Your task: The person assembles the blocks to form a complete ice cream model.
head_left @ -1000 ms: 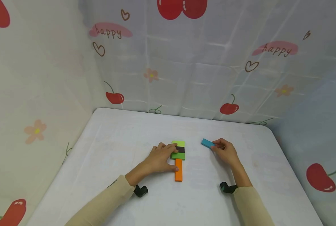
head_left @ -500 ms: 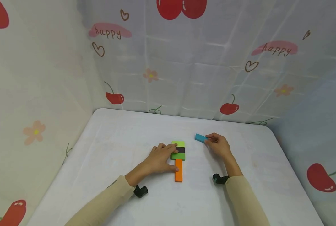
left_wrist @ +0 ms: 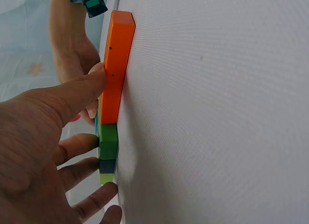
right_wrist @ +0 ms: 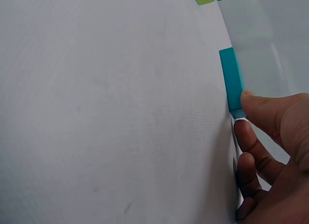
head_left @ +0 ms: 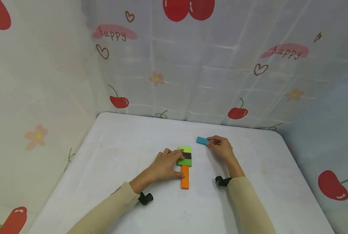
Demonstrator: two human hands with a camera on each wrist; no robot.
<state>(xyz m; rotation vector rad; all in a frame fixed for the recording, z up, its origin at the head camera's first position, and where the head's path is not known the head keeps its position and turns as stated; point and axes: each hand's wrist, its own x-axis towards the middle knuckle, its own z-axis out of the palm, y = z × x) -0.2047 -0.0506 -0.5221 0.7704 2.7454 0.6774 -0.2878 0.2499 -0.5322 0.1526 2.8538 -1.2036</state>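
Note:
Near the table's middle, a light green block [head_left: 185,149], a dark block [head_left: 187,155] and a green block [head_left: 185,162] lie side by side in a row. From the green one an orange block [head_left: 185,177] runs lengthwise toward the person. My left hand [head_left: 164,165] is spread along the left side of this row, its thumb touching the orange block and its fingertips on the green and dark ones. Beyond the row to the right, my right hand [head_left: 222,149] pinches one end of a blue block [right_wrist: 231,79] between thumb and fingers, close to the tabletop.
The white-covered table [head_left: 133,136] has its back edge just beyond the blue block. Around it hang curtains [head_left: 185,65] printed with cherries and flowers. A small black camera [head_left: 146,198] sits at the left wrist, another black camera [head_left: 221,181] at the right.
The right hand has carried the blue block left and toward the back of the table, bringing it closer to the light green block. My left hand and the row of blocks have stayed put.

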